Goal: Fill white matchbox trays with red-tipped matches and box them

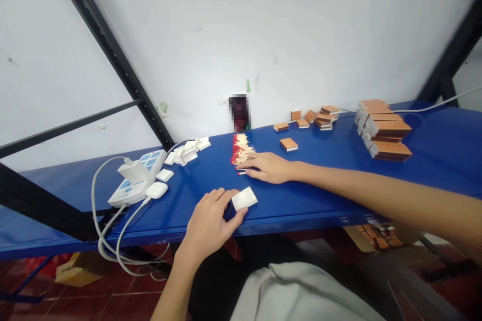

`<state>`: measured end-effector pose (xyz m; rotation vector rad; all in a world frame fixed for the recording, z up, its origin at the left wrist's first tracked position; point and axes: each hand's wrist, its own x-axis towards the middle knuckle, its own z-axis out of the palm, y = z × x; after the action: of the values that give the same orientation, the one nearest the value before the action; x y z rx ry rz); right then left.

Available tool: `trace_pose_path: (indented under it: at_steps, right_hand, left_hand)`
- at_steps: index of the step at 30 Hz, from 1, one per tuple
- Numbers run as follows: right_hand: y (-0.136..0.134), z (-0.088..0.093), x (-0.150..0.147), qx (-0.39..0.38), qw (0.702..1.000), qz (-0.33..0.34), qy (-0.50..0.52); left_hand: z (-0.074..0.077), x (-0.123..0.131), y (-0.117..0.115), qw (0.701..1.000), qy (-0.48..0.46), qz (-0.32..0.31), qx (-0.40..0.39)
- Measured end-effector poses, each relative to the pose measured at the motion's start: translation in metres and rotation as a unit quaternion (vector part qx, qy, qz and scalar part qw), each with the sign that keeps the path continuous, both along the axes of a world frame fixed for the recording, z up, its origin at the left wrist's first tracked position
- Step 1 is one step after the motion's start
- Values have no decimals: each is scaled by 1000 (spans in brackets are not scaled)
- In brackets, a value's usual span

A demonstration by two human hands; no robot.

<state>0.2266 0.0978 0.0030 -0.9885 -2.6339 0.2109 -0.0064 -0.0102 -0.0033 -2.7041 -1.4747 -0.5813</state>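
My left hand [213,218] holds a small white matchbox tray [244,198] near the front edge of the blue shelf, thumb on one side and fingers on the other. Beyond it, my right hand [269,168] reaches from the right to the near end of a pile of matches [241,148]. Its fingers are stretched out and touch the matches, with thumb and forefinger apart. The matches have red heads, which mostly point left. One loose match [241,173] lies by the right thumb. Whether any match is between the right fingers is hard to see.
Several white trays [184,153] lie at the left, beside a power strip [141,178] with cables and a white earphone case [156,189]. Orange-brown matchboxes [324,118] lie at the back right, with a larger stack [386,133] further right. A wall rises behind the shelf [320,200].
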Motion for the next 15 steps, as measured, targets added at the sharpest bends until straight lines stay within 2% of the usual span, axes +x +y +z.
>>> trace_pose_path:
  at_steps: [5,9,12,15]
  right_hand:
    - [-3,-1,-1,3,1000,6,12]
    - [5,3,3,64,997,-9,44]
    - [33,14,14,110,989,-85,49]
    - [80,28,28,97,973,-210,-15]
  left_hand:
    - [0,0,0,1000,0,1,-3]
    - [0,1,-1,1000,-1,0,-7]
    - [0,1,-1,1000,-4,2,-8]
    - [-1,1,-1,1000,-10,3,-8]
